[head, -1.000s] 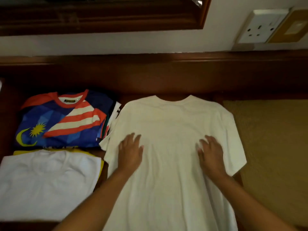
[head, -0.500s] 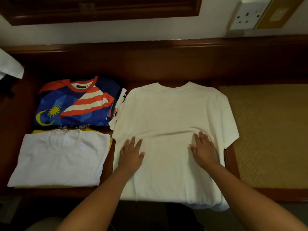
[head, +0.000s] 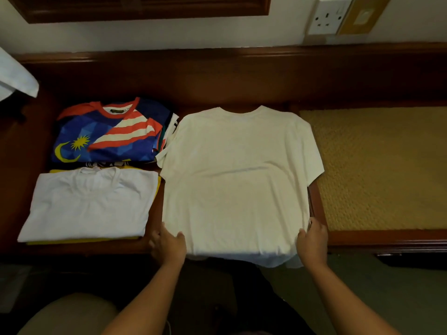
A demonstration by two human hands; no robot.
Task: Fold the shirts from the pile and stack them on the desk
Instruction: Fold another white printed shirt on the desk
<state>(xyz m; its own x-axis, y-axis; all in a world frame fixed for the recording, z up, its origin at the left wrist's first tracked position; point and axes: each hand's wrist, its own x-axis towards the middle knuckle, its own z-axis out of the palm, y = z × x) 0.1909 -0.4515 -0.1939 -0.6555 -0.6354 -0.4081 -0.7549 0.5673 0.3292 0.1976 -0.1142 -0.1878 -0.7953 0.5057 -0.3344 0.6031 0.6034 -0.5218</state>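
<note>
Cream shirt (head: pixel 239 180) is lying flat and face down on the wooden desk (head: pixel 242 76), its hem hanging over the near edge, between the 2 hands. Left hand (head: pixel 168 245) is gripping the lower left side seam, thumb on top of the cloth, fingers curling beside and under it. Right hand (head: pixel 313 241) is pinching the lower right corner. Beyond the left fingers, 2 folded stacks are sitting: a white shirt (head: pixel 89 204) nearest, a blue flag-patterned shirt (head: pixel 106 131) farther back.
</note>
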